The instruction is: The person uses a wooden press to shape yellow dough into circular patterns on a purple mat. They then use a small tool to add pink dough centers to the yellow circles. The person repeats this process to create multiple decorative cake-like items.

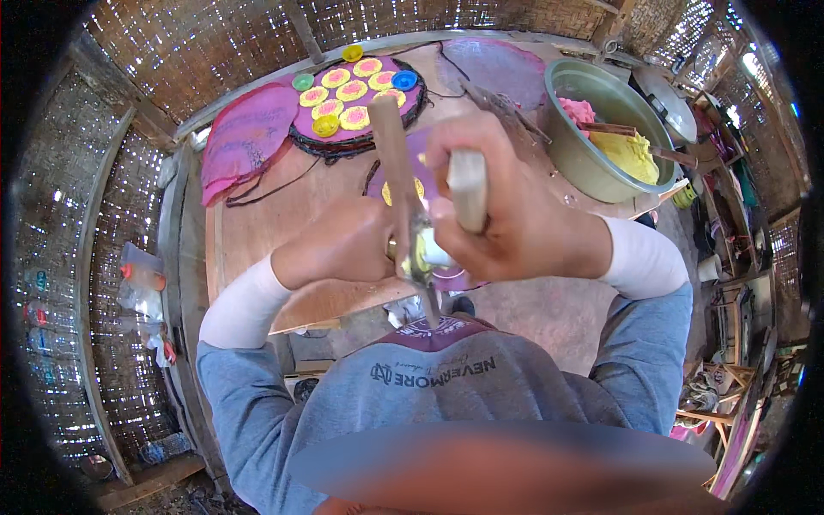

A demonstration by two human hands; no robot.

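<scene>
Above the near part of the table, my two hands hold a hand press with a long wooden bar [391, 142] and a metal part below it. My left hand [348, 242] is closed at the bar's left side, its fingers partly hidden. My right hand [515, 210] wraps round a pale wooden handle [468, 190]. Between them shows a white cylinder [434, 249] with yellow dough at its side. Beneath the press lies a purple mesh sheet [375, 182], mostly covered by my hands, with a yellow lacy round [415, 188] on it.
Farther back stands a dark-rimmed stack of round trays [322, 148], topped by yellow-and-pink rounds [352, 90] and small coloured cups [404, 81]. Purple mesh sheets [249, 142] lie left and behind. A green basin [592, 176] at right holds pink and yellow dough [631, 159] and wooden sticks.
</scene>
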